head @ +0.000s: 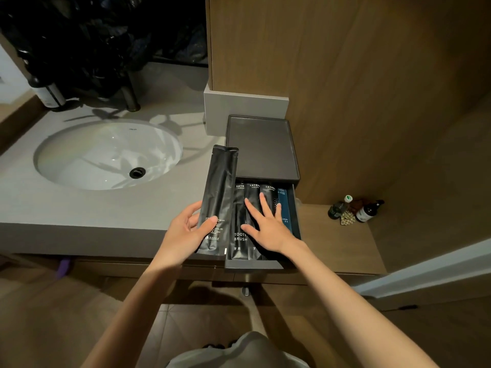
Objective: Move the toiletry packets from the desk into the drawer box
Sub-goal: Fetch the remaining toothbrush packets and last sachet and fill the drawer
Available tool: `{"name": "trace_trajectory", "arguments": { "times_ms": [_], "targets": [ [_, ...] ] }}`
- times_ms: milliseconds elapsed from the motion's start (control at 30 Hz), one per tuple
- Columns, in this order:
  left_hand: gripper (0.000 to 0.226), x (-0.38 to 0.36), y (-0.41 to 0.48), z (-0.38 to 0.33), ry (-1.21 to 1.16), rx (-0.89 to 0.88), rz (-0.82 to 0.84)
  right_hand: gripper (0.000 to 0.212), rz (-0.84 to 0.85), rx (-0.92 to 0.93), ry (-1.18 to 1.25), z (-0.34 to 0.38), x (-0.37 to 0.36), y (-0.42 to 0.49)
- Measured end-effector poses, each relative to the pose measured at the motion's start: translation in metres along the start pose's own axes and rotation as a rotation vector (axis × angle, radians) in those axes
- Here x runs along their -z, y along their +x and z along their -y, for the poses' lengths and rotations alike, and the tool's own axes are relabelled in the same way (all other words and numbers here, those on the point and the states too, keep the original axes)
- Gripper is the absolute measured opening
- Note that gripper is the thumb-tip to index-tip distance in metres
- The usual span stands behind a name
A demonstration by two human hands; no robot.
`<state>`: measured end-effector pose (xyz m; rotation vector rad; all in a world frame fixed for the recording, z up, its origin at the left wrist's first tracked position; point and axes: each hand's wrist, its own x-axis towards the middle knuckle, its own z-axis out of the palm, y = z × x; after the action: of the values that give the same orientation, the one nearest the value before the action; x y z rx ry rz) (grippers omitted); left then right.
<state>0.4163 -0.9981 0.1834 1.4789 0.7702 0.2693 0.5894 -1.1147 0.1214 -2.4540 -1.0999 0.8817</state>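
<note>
Here, mid-frame, the left hand (pixel 186 232) clamps its fingers (pixel 191 211) round a long black foil packet (pixel 219 192), tilted over the grey stone table (pixel 93 208) just left of the dark grey plastic drawer box (pixel 261 147). The right hand (pixel 268 229) lays straight, spread fingers (pixel 251 211) on the black and blue packets (pixel 239 208) lined up in the open drawer (pixel 252 264).

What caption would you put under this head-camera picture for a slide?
Left hand holds a black packet beside the open drawer while the right hand presses flat on the packets inside.
</note>
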Motion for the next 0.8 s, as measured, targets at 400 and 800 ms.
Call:
{"name": "trace_trajectory", "arguments": {
  "times_ms": [400,800],
  "targets": [
    [0.039,-0.011,0.001,0.003,-0.01,0.004,-0.024,0.1,0.198,0.117,-0.123,-0.033,0.017,-0.029],
    [0.038,-0.009,-0.007,0.003,-0.058,0.021,-0.045,0.111,0.171,0.094,-0.126,-0.018,0.009,-0.025]
  ]
}}
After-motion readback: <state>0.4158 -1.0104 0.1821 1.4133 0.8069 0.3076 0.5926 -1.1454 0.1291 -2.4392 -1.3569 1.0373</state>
